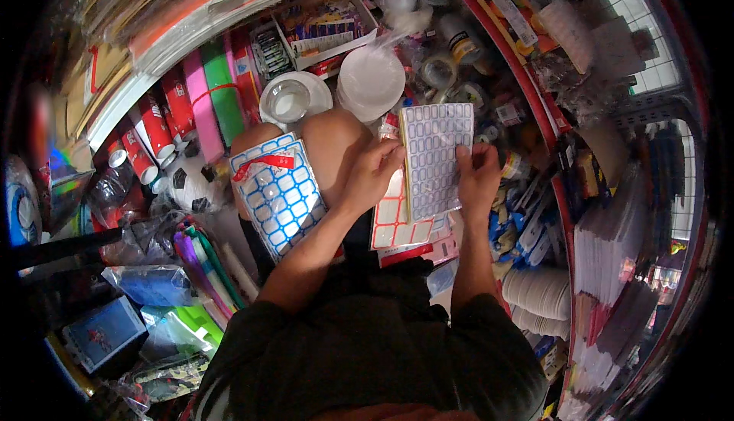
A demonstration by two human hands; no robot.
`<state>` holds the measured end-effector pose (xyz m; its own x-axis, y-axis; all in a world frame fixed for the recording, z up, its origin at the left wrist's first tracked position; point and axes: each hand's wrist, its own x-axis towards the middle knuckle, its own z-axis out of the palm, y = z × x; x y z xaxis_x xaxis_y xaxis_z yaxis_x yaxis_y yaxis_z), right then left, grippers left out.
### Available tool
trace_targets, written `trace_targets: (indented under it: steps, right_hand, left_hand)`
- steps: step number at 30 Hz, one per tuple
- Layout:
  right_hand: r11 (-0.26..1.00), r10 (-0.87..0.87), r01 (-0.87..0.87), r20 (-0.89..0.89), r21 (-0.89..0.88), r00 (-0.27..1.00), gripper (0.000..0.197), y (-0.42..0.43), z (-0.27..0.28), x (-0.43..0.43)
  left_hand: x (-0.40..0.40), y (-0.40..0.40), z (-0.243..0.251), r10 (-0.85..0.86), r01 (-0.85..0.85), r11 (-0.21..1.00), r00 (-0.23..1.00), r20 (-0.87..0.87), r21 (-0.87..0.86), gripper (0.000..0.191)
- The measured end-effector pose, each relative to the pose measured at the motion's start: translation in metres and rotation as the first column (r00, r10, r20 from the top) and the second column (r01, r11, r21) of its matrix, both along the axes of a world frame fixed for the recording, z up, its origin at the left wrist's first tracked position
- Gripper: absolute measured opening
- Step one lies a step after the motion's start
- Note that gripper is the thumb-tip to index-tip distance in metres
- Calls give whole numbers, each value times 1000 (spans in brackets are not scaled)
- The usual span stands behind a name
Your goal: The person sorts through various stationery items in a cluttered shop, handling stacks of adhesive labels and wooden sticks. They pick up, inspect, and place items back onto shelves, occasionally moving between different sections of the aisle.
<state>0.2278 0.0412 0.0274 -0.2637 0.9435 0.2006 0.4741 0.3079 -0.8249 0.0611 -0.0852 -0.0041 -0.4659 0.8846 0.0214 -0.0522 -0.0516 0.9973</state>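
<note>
A pack of sticker label sheets [437, 160] with small blue frames stands tilted in front of me, in clear film. My right hand [479, 177] grips its right edge, thumb on the front face. At its left edge my left hand [375, 174] pinches with curled fingers. Behind and below it are label sheets with large red frames [395, 214], partly covered. On my left thigh lies a pack of blue-framed label sheets [281, 191] with a crumpled red strip [266, 164] on top.
A stack of white disposable plates [371, 80] and clear tape rolls [438, 71] lie ahead. An open carton [327, 25] holds small packets. A toy football [195, 183] and red paper cups [137, 154] are at left. Paper bowls [536, 292] sit by the red shelf edge [565, 237] at right.
</note>
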Motion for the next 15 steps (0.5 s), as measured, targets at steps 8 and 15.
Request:
trace_targets:
  steps: [8,15]
  right_hand:
    - [997,5,-7,18,70,1000,25,3,-4,-2]
    - [987,67,-76,-63,-143,996,31,11,-1,2]
  left_hand:
    - [-6,-1,28,9,-24,996,987,-160,-88,20]
    - [-1,5,-5,103,-103,994,994,-26,-33,19]
